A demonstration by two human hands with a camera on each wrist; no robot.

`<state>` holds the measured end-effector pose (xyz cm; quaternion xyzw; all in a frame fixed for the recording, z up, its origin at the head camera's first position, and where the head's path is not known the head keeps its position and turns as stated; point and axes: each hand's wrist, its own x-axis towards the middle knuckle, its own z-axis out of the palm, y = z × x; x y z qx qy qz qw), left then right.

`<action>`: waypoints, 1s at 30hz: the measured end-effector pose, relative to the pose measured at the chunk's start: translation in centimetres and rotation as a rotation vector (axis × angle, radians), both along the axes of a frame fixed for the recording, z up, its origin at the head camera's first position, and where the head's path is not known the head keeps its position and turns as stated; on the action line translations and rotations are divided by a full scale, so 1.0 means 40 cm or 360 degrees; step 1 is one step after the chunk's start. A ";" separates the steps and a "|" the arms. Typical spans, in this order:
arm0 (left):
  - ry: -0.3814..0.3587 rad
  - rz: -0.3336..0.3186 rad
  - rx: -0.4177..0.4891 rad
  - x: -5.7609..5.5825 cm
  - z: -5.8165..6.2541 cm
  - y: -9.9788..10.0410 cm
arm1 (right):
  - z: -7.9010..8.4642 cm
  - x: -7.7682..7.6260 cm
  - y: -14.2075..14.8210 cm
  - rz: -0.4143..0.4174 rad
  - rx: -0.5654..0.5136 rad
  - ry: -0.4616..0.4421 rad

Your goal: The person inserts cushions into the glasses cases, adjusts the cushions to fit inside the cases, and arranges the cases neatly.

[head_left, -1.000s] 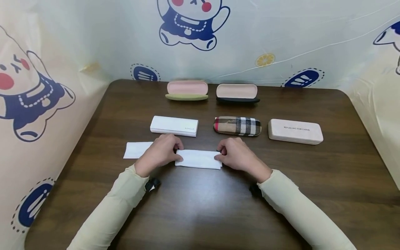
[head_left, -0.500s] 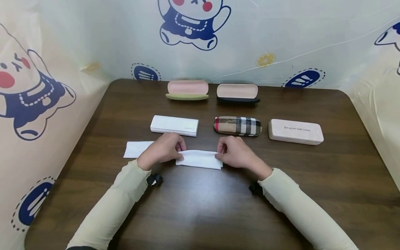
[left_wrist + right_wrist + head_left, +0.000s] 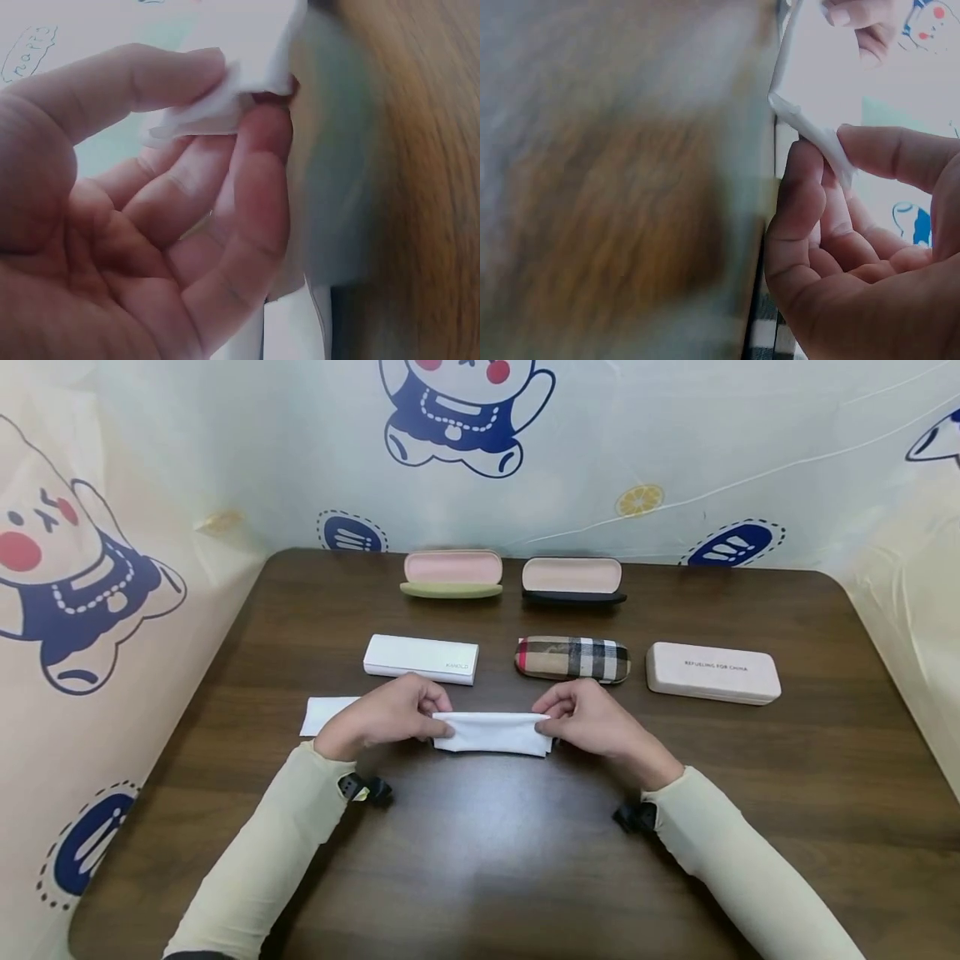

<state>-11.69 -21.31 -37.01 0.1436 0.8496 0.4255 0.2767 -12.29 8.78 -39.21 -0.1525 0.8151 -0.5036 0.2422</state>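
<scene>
In the head view a folded white cloth [image 3: 492, 733] stretches between both hands, its long front side facing me. My left hand [image 3: 399, 714] pinches its left end, thumb in front and fingers behind. The other end is pinched by my right hand [image 3: 596, 722] in the same way. Up close in the left wrist view, the cloth [image 3: 251, 45] shows several layers between thumb and fingertips. The right wrist view shows the cloth's [image 3: 821, 67] folded edge at the right thumb. Beside the left hand lies a flat white piece [image 3: 324, 713], partly covered by that hand.
Behind the hands stand a white glasses case [image 3: 420, 657], a plaid glasses case [image 3: 572, 658] and a pale pink case [image 3: 712, 672] with lettering. At the table's [image 3: 480, 877] back edge are an opened green case [image 3: 452, 574] and an opened black case [image 3: 573, 581].
Both hands have raised the folded cloth and shifted it slightly to the right. Its far edge now tips up. The right hand has come nearer to the plaid case; the cases stay put.
</scene>
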 end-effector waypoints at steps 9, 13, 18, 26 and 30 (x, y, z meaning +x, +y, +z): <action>-0.0135 0.0161 0.0346 -0.003 0.012 0.026 | 0.006 0.004 0.057 -0.0166 -0.0389 -0.0197; -0.0118 0.0274 0.0428 -0.020 0.030 0.057 | 0.030 -0.002 0.077 -0.0299 -0.0585 -0.0212; -0.0087 0.0426 0.0506 -0.061 0.055 0.104 | 0.067 -0.022 0.101 -0.0462 -0.0702 -0.0236; -0.0031 0.0559 0.0488 -0.141 0.068 0.170 | 0.093 -0.079 0.137 -0.0697 -0.0831 -0.0242; -0.0079 0.0621 0.0575 -0.182 0.070 0.195 | 0.097 -0.116 0.149 -0.0794 -0.0760 -0.0115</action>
